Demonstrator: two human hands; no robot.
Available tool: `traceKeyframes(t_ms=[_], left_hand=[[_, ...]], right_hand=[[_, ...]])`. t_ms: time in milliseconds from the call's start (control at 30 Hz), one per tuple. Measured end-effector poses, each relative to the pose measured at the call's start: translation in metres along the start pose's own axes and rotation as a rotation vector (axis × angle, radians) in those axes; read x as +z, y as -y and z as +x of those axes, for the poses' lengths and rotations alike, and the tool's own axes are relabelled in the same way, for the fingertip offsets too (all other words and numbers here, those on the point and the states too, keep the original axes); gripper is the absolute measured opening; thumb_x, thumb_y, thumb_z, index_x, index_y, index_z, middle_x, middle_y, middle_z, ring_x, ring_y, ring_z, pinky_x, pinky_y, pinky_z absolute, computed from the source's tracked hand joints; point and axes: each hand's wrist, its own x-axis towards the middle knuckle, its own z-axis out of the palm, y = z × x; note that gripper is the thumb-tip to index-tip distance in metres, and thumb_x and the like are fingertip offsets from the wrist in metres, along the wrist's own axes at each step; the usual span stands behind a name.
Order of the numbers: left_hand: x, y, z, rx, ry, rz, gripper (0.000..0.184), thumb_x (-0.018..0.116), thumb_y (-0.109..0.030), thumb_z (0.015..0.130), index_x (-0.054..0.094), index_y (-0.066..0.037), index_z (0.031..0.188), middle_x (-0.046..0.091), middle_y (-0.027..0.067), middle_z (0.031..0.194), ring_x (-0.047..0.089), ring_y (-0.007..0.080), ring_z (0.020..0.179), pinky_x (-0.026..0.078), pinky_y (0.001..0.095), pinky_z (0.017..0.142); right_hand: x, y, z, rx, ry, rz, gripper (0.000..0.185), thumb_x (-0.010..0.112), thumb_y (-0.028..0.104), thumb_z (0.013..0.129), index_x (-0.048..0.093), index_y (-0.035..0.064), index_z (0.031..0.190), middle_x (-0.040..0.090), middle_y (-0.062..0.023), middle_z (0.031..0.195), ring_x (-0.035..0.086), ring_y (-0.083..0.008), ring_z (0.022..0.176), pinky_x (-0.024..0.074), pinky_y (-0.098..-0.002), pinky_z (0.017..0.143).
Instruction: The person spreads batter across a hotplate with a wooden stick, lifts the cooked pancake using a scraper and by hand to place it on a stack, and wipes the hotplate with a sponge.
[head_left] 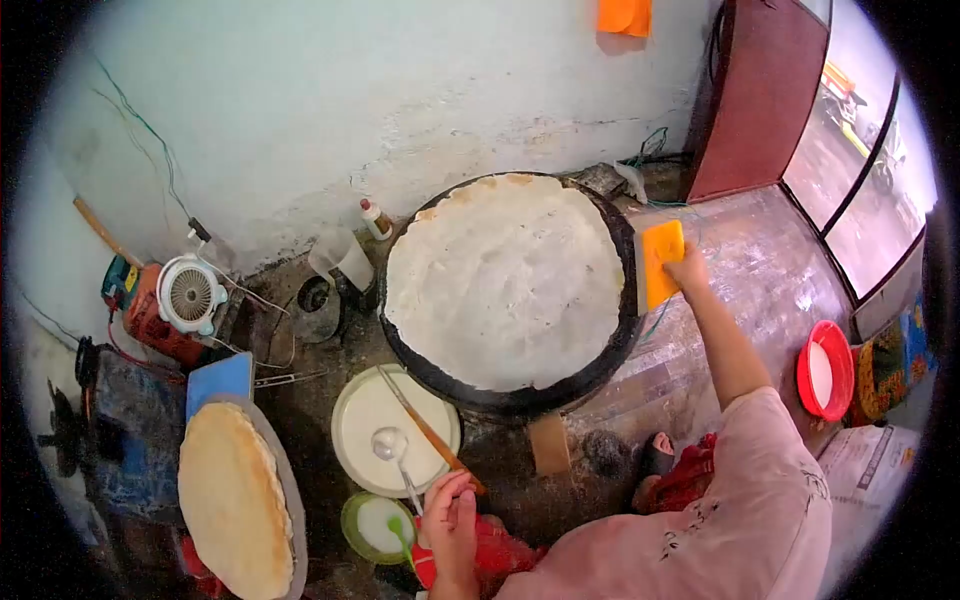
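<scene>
My right hand (688,270) grips an orange scraper (661,262), held upright at the right rim of a large round black griddle (440,385). A wide, pale sheet of thin batter flatbread (505,285) covers most of the griddle, browned along its far edge. My left hand (450,522) is low in front of me with its fingers curled together; whether anything is in them is hidden. Close by it are the handle of a metal ladle (391,445) and the end of a wooden stick (430,428). Both lie over a white bucket of batter (345,440).
A stack of finished flatbreads (230,500) stands at left. Near my left hand is a green bowl (352,530) of white liquid. A small fan (190,293), a squeeze bottle (376,220) and a clear jug (352,262) sit by the wall. A red basin (843,355) is at right.
</scene>
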Motion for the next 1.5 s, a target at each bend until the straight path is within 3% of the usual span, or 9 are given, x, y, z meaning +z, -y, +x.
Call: traceKeyframes(t_ms=[200, 400, 533, 733, 867, 1133, 1200, 1300, 1500], left_hand=[[0.002, 0.006, -0.006, 0.07, 0.003, -0.129, 0.017, 0.053, -0.001, 0.084, 0.059, 0.005, 0.1, 0.051, 0.0073, 0.109, 0.054, 0.0103, 0.087, 0.045, 0.0215, 0.077], [0.001, 0.022, -0.012, 0.106, 0.04, -0.127, 0.017, 0.054, -0.002, 0.084, 0.059, 0.005, 0.1, 0.051, 0.0064, 0.109, 0.054, 0.0093, 0.089, 0.045, 0.02, 0.078], [0.008, 0.017, -0.014, 0.14, 0.06, -0.212, 0.018, 0.054, -0.001, 0.084, 0.059, 0.004, 0.1, 0.051, 0.0072, 0.11, 0.053, 0.01, 0.089, 0.045, 0.0199, 0.077], [0.007, 0.012, -0.015, 0.197, 0.094, -0.319, 0.024, 0.053, 0.001, 0.084, 0.055, 0.003, 0.108, 0.05, 0.0076, 0.111, 0.053, 0.0124, 0.091, 0.044, 0.0219, 0.08], [-0.019, -0.007, -0.01, 0.19, 0.05, -0.282, 0.022, 0.052, 0.001, 0.084, 0.057, 0.002, 0.105, 0.051, 0.0073, 0.111, 0.053, 0.0121, 0.092, 0.044, 0.0223, 0.079], [-0.011, 0.032, 0.083, 0.235, -0.035, 0.191, 0.029, 0.058, -0.004, 0.081, 0.054, 0.0, 0.11, 0.053, 0.0089, 0.107, 0.054, 0.0192, 0.094, 0.044, 0.0268, 0.08], [0.005, 0.047, 0.112, 0.576, -0.087, 0.548, 0.042, 0.059, 0.0, 0.075, 0.05, -0.002, 0.116, 0.05, 0.0125, 0.114, 0.049, 0.0283, 0.101, 0.041, 0.0335, 0.087], [0.023, 0.043, 0.139, 0.635, -0.033, 0.912, 0.053, 0.058, 0.004, 0.068, 0.047, -0.003, 0.12, 0.045, 0.0148, 0.121, 0.04, 0.0352, 0.108, 0.037, 0.0388, 0.092], [0.027, 0.078, 0.201, 0.525, 0.018, 0.958, 0.052, 0.051, 0.009, 0.066, 0.05, -0.004, 0.116, 0.043, 0.0116, 0.124, 0.037, 0.0358, 0.11, 0.037, 0.0385, 0.092]], right_hand=[[0.019, -0.004, -0.075, -0.159, 0.006, -0.098, 0.049, 0.07, 0.016, 0.061, 0.055, 0.0032, 0.106, 0.063, -0.0175, 0.094, 0.061, -0.0302, 0.088, 0.0482, -0.0389, 0.077], [0.004, 0.025, -0.15, 0.087, 0.07, -0.204, 0.054, 0.069, 0.024, 0.064, 0.051, 0.0077, 0.113, 0.061, -0.0177, 0.094, 0.059, -0.0342, 0.09, 0.0476, -0.0412, 0.077], [0.026, 0.029, -0.265, -0.001, 0.095, 0.208, 0.054, 0.069, 0.018, 0.065, 0.051, 0.0076, 0.115, 0.06, -0.0172, 0.1, 0.058, -0.0326, 0.093, 0.0468, -0.0396, 0.08], [0.0, 0.082, -0.315, -0.314, 0.568, 0.09, 0.044, 0.068, 0.022, 0.069, 0.052, 0.0086, 0.108, 0.06, -0.0153, 0.094, 0.057, -0.0357, 0.088, 0.0467, -0.0406, 0.072], [-0.02, 0.089, -0.273, -1.111, 0.392, -0.133, 0.031, 0.061, 0.016, 0.067, 0.056, 0.0132, 0.097, 0.057, -0.0048, 0.08, 0.055, -0.0256, 0.07, 0.0457, -0.0381, 0.061], [0.047, 0.1, -0.247, -1.319, 0.32, -0.347, 0.029, 0.051, 0.015, 0.072, 0.053, 0.0148, 0.1, 0.052, -0.0011, 0.083, 0.053, -0.0212, 0.077, 0.0445, -0.0344, 0.064], [0.054, 0.108, -0.234, -1.311, 0.29, -0.335, 0.029, 0.051, 0.014, 0.071, 0.054, 0.0149, 0.1, 0.052, -0.0014, 0.083, 0.053, -0.0212, 0.077, 0.0446, -0.0345, 0.064], [0.046, 0.115, -0.23, -1.291, 0.299, -0.35, 0.028, 0.053, 0.015, 0.071, 0.055, 0.0149, 0.099, 0.052, -0.0018, 0.083, 0.053, -0.021, 0.079, 0.0446, -0.0348, 0.064], [0.048, 0.106, -0.263, -1.36, 0.477, -0.267, 0.025, 0.051, 0.02, 0.075, 0.056, 0.0154, 0.099, 0.054, -0.003, 0.084, 0.055, -0.0227, 0.078, 0.0438, -0.0366, 0.063]])
